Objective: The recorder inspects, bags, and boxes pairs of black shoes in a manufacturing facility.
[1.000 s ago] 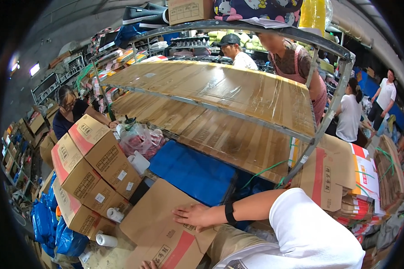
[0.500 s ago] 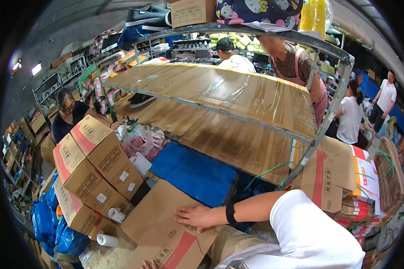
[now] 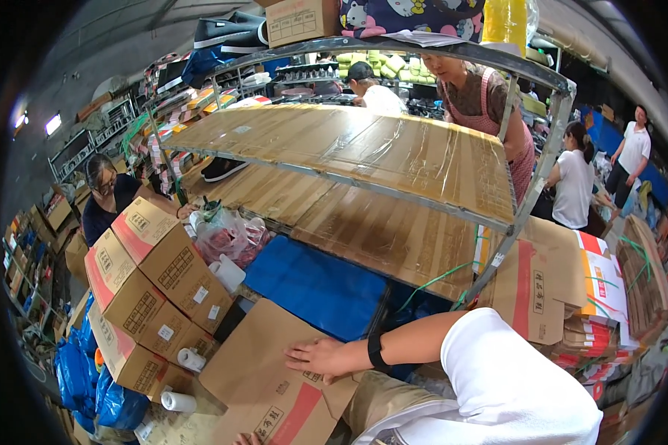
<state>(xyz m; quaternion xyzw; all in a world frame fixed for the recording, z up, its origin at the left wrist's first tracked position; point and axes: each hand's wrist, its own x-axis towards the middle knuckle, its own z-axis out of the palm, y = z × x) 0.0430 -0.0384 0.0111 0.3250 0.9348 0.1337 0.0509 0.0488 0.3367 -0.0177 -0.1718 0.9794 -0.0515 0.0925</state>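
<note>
A flattened brown cardboard carton (image 3: 256,348) with a pink stripe and dark printing lies tilted in front of me. My right hand (image 3: 321,357) rests palm down on it, fingers stretched out, a black band around the wrist. At the lower picture edge, only the fingertips of my left hand (image 3: 246,439) show, curled against the carton's near part; the rest of that hand is out of view. Left of the carton, closed shoe-size cartons (image 3: 152,256) stand stacked. Beside them lie a white roll (image 3: 178,401) and another white roll (image 3: 191,360).
A metal-framed rack (image 3: 364,159) with cardboard-covered shelves spans the far side. Before it lies a blue panel (image 3: 315,285). Flattened cartons (image 3: 534,289) are stacked at right, blue plastic bags (image 3: 89,378) at lower left. A person (image 3: 111,193) sits behind the cartons; several others stand beyond.
The view has shifted slightly, so the rack and people sit a little further left. Both hands keep their places on the carton.
</note>
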